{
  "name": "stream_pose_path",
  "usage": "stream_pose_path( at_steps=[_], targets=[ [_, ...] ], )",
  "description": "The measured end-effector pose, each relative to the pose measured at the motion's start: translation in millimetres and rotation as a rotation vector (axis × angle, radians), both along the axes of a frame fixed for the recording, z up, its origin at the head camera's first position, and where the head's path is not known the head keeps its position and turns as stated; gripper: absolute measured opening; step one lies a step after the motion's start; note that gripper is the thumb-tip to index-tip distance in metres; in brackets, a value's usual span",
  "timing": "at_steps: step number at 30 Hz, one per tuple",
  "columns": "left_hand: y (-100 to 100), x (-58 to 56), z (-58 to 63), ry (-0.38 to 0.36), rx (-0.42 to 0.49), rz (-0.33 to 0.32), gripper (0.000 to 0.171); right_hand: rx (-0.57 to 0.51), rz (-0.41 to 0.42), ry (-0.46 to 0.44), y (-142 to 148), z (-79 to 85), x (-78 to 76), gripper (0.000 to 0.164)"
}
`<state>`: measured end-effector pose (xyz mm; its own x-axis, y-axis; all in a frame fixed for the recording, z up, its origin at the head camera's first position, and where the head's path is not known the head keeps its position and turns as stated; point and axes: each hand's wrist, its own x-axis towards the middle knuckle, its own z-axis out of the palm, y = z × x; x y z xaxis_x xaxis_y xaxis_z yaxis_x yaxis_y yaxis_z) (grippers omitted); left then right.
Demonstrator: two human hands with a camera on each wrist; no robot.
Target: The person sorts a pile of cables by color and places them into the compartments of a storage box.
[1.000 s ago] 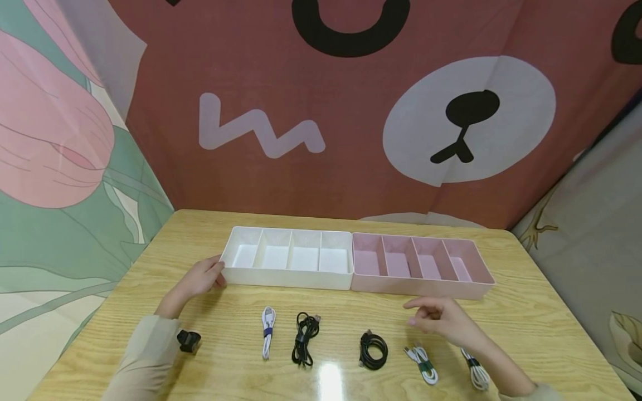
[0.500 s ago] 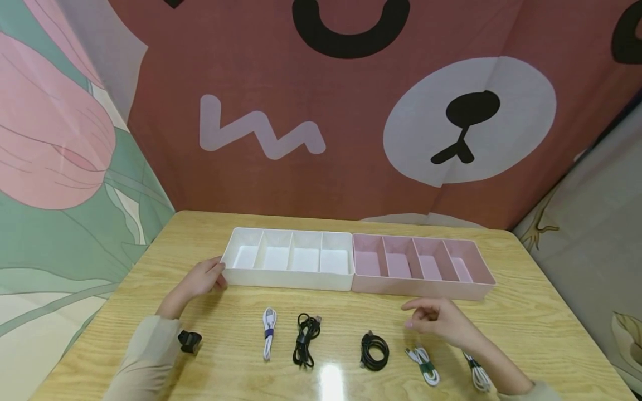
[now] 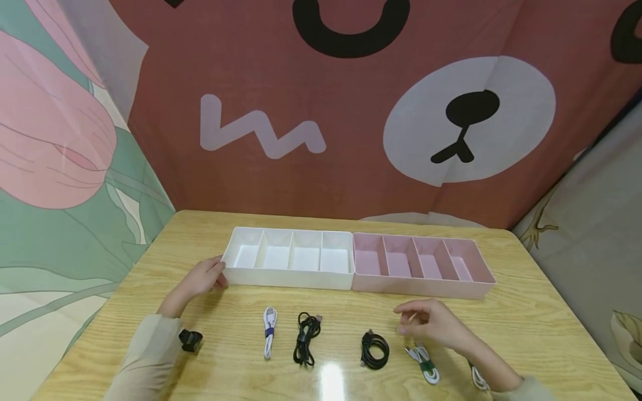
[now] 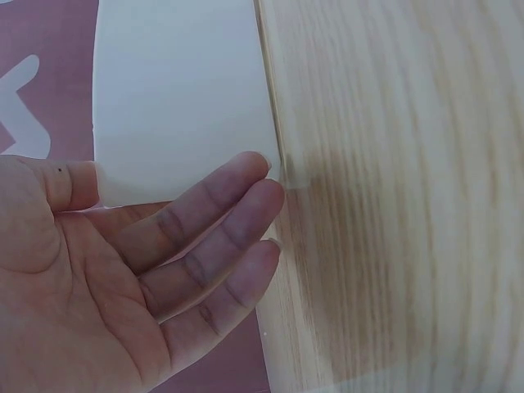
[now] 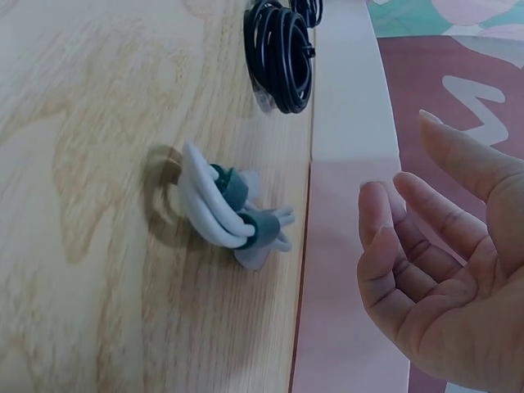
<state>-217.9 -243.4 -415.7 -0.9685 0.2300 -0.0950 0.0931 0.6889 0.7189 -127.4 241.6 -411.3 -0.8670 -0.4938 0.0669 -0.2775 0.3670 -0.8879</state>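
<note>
My left hand (image 3: 200,275) rests against the left end of a white divided box (image 3: 291,277), thumb tip at its upper corner. In the left wrist view three loosely bent fingers (image 4: 217,237) lie at the lower corner; the index finger is mostly hidden. My right hand (image 3: 436,323) hovers over the table in front of a pink divided box (image 3: 426,287), fingers loosely curled around nothing. Nearest below it is a white cable (image 3: 426,365) with a green tie. Another white cable (image 3: 478,379) lies partly hidden under the right forearm. A coiled black cable (image 3: 375,351) lies left of the hand.
The two boxes stand end to end near the back of the wooden table (image 3: 241,379). In front lie a white cable (image 3: 269,332) with a blue strap and a bundled black cable (image 3: 307,340). A small black object (image 3: 190,340) sits beside the left sleeve. Patterned cloth hangs behind.
My right hand has moved slightly left and toward me, and its forearm covers more of the far-right white cable. The left hand and boxes have stayed in place.
</note>
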Motion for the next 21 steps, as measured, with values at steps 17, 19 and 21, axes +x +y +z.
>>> stream_pose_path(
  at_steps=[17, 19, 21],
  targets=[
    [-2.0, -1.9, -2.1, -0.002, -0.012, 0.004, 0.044, 0.058, 0.003, -0.040, -8.3, -10.4, -3.7, 0.043],
    [-2.0, -1.4, -2.0, -0.003, -0.014, 0.000, 0.044, 0.076, 0.005, -0.042, -9.0, -12.2, -3.9, 0.043],
    [-1.8, -1.0, -1.8, -0.004, -0.011, 0.000, 0.044, 0.087, 0.014, -0.048, -9.5, -13.8, -3.9, 0.043]
  ],
)
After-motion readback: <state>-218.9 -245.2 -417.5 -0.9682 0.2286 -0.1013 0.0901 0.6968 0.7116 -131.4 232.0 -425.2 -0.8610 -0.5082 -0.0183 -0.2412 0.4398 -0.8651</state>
